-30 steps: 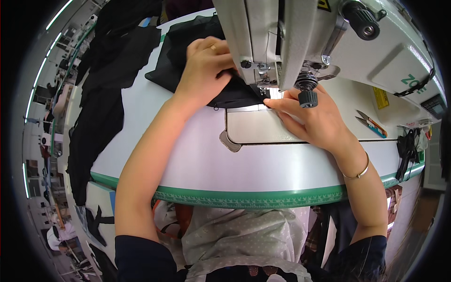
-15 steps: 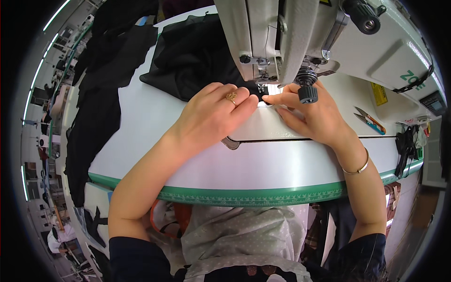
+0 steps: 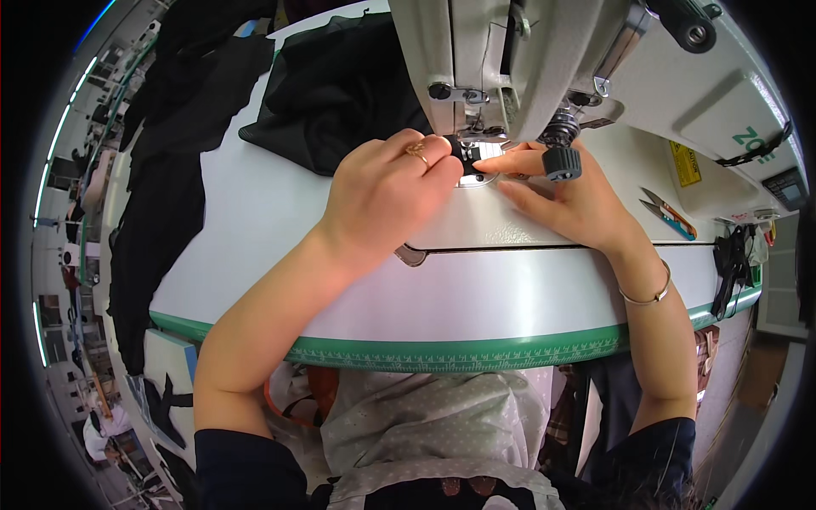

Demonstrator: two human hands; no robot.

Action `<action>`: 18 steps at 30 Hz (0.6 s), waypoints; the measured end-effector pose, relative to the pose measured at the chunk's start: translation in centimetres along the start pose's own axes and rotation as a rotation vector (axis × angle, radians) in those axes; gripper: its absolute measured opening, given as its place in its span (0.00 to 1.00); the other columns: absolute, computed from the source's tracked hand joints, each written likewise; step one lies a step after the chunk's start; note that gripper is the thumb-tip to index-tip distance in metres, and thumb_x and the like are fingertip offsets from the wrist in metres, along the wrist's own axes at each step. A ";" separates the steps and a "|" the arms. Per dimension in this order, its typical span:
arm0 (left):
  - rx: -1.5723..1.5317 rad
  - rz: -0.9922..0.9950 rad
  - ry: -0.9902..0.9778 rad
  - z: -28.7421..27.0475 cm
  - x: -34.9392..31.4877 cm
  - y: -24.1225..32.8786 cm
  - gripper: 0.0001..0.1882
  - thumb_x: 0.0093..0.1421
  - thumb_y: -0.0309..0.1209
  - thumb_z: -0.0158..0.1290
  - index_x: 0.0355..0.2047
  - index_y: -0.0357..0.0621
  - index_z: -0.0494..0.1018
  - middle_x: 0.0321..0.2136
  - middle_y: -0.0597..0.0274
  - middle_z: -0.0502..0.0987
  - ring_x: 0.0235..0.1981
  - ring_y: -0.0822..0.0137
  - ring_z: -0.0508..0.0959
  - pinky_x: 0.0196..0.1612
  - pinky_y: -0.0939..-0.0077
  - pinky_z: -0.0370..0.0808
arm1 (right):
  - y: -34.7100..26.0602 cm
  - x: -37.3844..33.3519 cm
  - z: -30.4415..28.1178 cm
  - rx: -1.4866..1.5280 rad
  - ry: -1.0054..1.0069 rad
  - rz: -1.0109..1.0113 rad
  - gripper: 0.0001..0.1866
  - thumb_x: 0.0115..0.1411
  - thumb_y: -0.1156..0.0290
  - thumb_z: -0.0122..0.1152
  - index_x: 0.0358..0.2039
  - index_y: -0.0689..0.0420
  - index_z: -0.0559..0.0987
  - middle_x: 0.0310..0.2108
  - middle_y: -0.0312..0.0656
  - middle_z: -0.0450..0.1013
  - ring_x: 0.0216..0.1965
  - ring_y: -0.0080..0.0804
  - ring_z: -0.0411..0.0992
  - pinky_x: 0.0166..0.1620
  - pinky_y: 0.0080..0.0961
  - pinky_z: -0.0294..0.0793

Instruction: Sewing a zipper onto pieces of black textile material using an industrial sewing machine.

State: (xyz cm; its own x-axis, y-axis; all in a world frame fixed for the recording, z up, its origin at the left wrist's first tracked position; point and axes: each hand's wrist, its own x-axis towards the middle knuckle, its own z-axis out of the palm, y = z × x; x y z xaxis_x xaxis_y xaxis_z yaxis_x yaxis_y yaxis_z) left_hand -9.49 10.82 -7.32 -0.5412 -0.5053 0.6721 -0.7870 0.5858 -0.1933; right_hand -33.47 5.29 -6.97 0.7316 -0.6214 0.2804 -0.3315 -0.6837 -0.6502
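A sewing machine (image 3: 544, 76) stands over the worktable, its presser foot (image 3: 469, 155) low at the needle plate. Black fabric (image 3: 327, 102) spreads out on the left of the needle, and a narrow black edge of it lies at the foot. My left hand (image 3: 387, 187) is closed, fingertips pinching that fabric just left of the foot; the fingertips are partly hidden. On the other side, my right hand (image 3: 582, 200) rests with index finger stretched to the fabric's edge and thumb apart on the machine bed. A black knob hides part of this hand.
Thread snips (image 3: 667, 214) lie on the machine bed at the right. Black cords (image 3: 731, 263) hang by the table's right end. More black cloth (image 3: 161, 195) drapes along the left. A green measuring tape strip (image 3: 459, 353) lines the table's front edge.
The view has shifted slightly. My left fingertips have drawn a little left and away from me, showing more black fabric between the hands. My right index finger stays at the fabric.
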 end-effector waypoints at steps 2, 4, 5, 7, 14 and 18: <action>-0.028 -0.063 -0.010 0.1 -0.1 0.0 0.07 0.46 0.25 0.60 0.23 0.48 0.71 0.28 0.72 0.74 0.30 0.72 0.76 0.26 0.77 0.72 | 0.0 -0.2 0.1 0.038 0.037 -0.009 0.13 0.57 0.79 0.61 0.43 0.62 0.83 0.33 0.45 0.79 0.32 0.32 0.75 0.37 0.27 0.74; -0.226 -0.230 0.012 0.0 0.1 -0.1 0.07 0.50 0.25 0.62 0.26 0.48 0.74 0.27 0.73 0.75 0.32 0.70 0.78 0.29 0.75 0.74 | -0.1 -0.4 0.0 0.074 0.074 -0.019 0.13 0.56 0.79 0.61 0.43 0.62 0.83 0.32 0.44 0.78 0.30 0.32 0.75 0.36 0.27 0.74; -0.226 -0.232 0.011 0.1 0.1 -0.1 0.07 0.50 0.25 0.62 0.26 0.48 0.74 0.27 0.73 0.75 0.32 0.70 0.78 0.29 0.75 0.74 | -0.4 -0.5 -0.3 -0.039 0.091 -0.114 0.13 0.55 0.79 0.63 0.42 0.61 0.84 0.30 0.43 0.77 0.28 0.32 0.74 0.33 0.26 0.72; -0.378 -0.380 -0.042 0.1 0.0 -0.2 0.07 0.52 0.26 0.63 0.28 0.49 0.76 0.27 0.73 0.77 0.33 0.67 0.79 0.31 0.73 0.76 | -0.8 -0.7 -0.4 -0.153 0.107 -0.208 0.13 0.54 0.79 0.64 0.41 0.59 0.84 0.28 0.41 0.75 0.25 0.33 0.72 0.31 0.26 0.71; -0.478 -0.476 -0.135 -0.3 0.1 -0.7 0.05 0.53 0.26 0.62 0.28 0.49 0.77 0.30 0.73 0.79 0.35 0.66 0.79 0.34 0.71 0.76 | -1.7 -0.4 0.5 -0.364 0.164 -0.334 0.17 0.48 0.76 0.68 0.41 0.54 0.85 0.30 0.38 0.74 0.25 0.33 0.72 0.28 0.29 0.70; -0.459 -0.477 -0.139 -0.3 0.1 -0.7 0.04 0.54 0.26 0.62 0.28 0.49 0.77 0.30 0.74 0.79 0.36 0.66 0.79 0.35 0.70 0.76 | -1.4 -0.5 0.7 -0.423 0.124 -0.286 0.20 0.49 0.73 0.68 0.46 0.52 0.84 0.34 0.38 0.75 0.27 0.34 0.73 0.29 0.30 0.71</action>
State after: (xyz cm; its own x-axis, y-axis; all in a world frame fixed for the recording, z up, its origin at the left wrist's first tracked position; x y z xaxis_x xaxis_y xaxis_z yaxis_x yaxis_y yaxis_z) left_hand -8.91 10.59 -6.90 -0.2226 -0.8341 0.5047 -0.7602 0.4726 0.4458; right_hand -32.95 6.79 -6.66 0.7605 -0.4106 0.5031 -0.3593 -0.9114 -0.2007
